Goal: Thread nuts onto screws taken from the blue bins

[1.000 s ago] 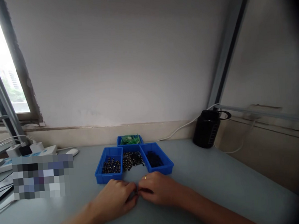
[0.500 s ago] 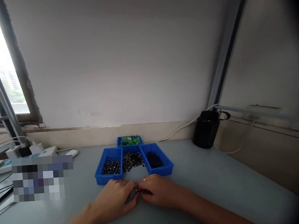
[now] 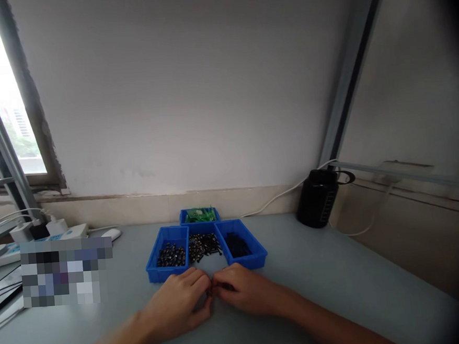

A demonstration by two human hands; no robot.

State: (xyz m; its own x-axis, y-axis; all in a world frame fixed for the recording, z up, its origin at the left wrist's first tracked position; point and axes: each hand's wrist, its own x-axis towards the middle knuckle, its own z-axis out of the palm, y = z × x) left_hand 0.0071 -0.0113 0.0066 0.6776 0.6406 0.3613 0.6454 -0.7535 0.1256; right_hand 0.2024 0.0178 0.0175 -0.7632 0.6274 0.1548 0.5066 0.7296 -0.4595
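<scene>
Just nearside of left blue tray, steady small part pinched in grip of left hand; align gently using right hand, fingertips pressed together, contents indiscernible.

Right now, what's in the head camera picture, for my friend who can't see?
A left hand and a right hand meet over a gray table, pinching something tiny and unclear. Beyond sit three blue bins around a pile of small parts, with a black bottle to the right.
</scene>
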